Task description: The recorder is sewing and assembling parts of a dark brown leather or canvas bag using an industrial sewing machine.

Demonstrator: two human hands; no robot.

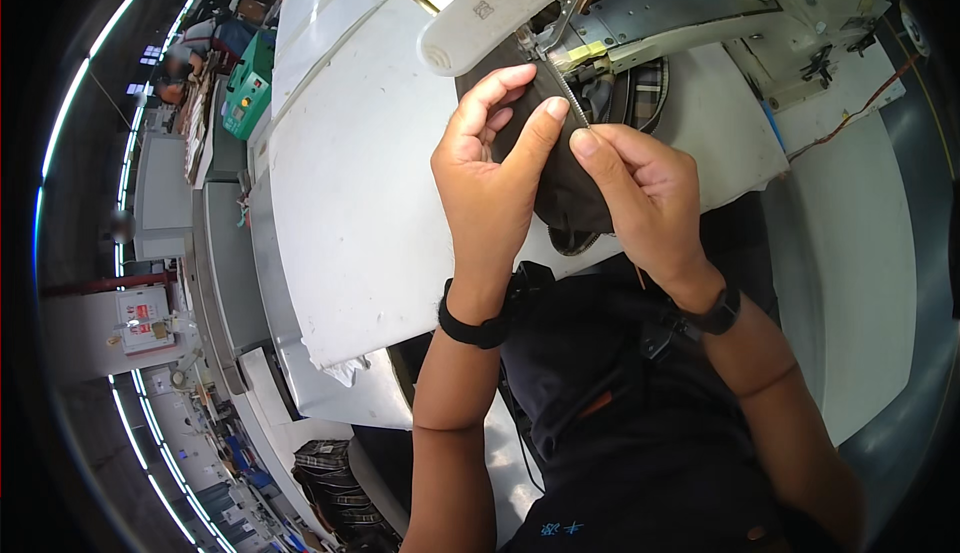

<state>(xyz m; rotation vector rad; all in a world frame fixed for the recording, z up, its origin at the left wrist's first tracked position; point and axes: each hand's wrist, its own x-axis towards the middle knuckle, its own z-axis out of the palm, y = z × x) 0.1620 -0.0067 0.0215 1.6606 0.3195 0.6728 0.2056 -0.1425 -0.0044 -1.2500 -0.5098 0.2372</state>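
Note:
A dark brown fabric piece [560, 188] lies on the white sewing table, with a zipper [572, 96] running along it up to the needle area of a sewing machine [665, 18]. My left hand [495, 148] rests on the fabric left of the zipper, thumb and index finger apart and the other fingers loosely bent. Beside it, my right hand [645, 183] pinches the zipper's near end between thumb and bent index finger. Plaid cloth [645, 93] shows beneath the machine arm, partly hidden by it and my right hand.
A long white plate [500, 8] juts over the table left of the needle area. The white tabletop [370, 203] extends leftward. A green box [248, 85] stands beyond it at the far left, near another person [175, 73]. Folded plaid cloth [340, 483] lies at the lower left.

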